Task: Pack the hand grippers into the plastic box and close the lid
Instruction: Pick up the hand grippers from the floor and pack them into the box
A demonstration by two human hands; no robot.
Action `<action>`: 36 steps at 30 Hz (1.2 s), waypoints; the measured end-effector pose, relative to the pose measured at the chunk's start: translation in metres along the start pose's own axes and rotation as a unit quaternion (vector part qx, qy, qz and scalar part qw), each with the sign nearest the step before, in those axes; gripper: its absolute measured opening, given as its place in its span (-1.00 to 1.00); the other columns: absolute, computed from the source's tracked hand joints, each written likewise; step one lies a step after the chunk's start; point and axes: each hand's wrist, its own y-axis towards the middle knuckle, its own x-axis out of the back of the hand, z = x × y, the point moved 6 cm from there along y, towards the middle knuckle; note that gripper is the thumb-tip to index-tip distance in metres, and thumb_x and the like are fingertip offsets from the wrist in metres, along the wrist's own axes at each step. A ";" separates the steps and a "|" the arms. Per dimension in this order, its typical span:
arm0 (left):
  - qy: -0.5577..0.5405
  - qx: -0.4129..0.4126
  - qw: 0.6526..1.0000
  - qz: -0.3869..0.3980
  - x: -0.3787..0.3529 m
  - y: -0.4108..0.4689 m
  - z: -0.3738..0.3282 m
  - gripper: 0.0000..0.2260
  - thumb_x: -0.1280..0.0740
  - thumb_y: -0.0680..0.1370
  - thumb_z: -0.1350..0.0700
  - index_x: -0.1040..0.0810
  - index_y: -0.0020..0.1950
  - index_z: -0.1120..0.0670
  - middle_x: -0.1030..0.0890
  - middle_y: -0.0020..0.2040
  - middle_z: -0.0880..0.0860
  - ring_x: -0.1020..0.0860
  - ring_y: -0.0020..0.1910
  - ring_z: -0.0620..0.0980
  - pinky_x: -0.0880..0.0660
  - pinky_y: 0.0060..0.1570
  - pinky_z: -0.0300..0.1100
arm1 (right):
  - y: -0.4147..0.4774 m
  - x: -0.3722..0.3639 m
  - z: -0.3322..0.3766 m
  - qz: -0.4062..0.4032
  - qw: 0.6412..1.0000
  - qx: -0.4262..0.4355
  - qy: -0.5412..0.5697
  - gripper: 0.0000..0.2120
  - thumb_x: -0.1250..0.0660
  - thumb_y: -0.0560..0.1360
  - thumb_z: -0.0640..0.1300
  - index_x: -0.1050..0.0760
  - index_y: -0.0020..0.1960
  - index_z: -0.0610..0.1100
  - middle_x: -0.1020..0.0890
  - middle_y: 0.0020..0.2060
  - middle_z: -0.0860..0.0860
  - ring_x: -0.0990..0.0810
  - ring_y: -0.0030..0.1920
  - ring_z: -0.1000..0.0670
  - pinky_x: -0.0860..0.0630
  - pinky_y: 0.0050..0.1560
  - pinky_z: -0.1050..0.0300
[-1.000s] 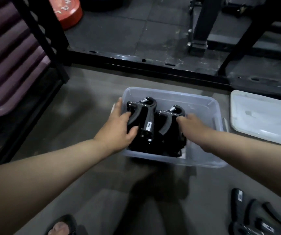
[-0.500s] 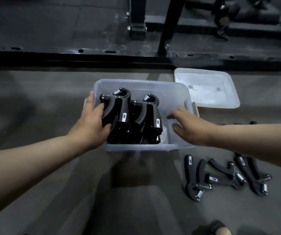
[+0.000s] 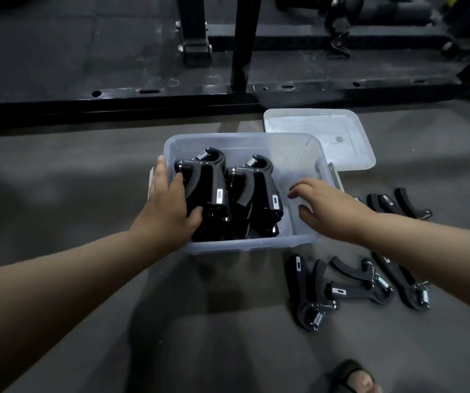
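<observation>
A clear plastic box [image 3: 245, 243] stands open on the grey floor. Several black hand grippers [image 3: 228, 199] stand packed in its left half. My left hand [image 3: 168, 211] rests against the leftmost gripper, thumb curled round its lower side and fingers along the box's left wall. My right hand [image 3: 327, 207] hovers over the box's right side with loosely bent fingers, holding nothing. Loose hand grippers [image 3: 341, 287] lie on the floor right of the box, and more hand grippers [image 3: 392, 202] lie behind my right wrist. The clear lid [image 3: 318, 137] lies flat behind the box's right corner.
A black steel rack base [image 3: 143, 109] runs across the floor just behind the box, with upright posts [image 3: 242, 41] on it. A sandalled foot [image 3: 352, 378] shows at the bottom edge. Bare grey floor [image 3: 58, 180] lies left of the box.
My right hand has drawn back from the packed grippers to the box's right side. The view has swung right, bringing the loose grippers and lid into sight. My left hand stays on the leftmost gripper.
</observation>
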 end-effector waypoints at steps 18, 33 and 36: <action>0.039 0.040 0.998 -0.011 -0.003 -0.006 -0.010 -0.48 -0.30 0.52 0.14 -0.23 0.45 0.11 0.25 0.57 0.10 0.13 0.55 0.15 -0.08 0.45 0.03 | -0.059 -0.150 0.018 0.254 0.798 0.380 -0.392 -0.42 -0.50 0.16 -0.13 -0.44 0.15 -0.14 -0.53 0.06 -0.15 -0.52 0.05 -0.21 -0.40 0.12 -0.15; 0.050 0.048 0.997 0.028 -0.005 -0.018 -0.008 -0.36 -0.32 0.52 0.12 -0.08 0.52 0.14 0.35 0.54 0.11 0.25 0.54 0.12 0.01 0.48 -0.01 | -0.078 0.035 0.106 -0.048 0.939 0.200 0.275 -0.58 -0.47 0.35 0.14 -0.38 0.05 -0.01 -0.46 -0.26 0.18 -0.41 -0.33 0.19 -0.44 -0.33 0.21; 0.041 0.049 0.998 0.016 -0.006 -0.018 -0.009 -0.36 -0.31 0.51 0.13 -0.10 0.52 0.11 0.35 0.54 0.07 0.24 0.54 0.11 -0.03 0.48 0.00 | -0.034 0.050 0.079 -0.080 0.860 -0.032 0.503 -0.66 -0.38 0.45 0.16 -0.38 0.06 -0.01 -0.52 -0.32 0.08 -0.49 -0.38 0.07 -0.50 -0.38 0.06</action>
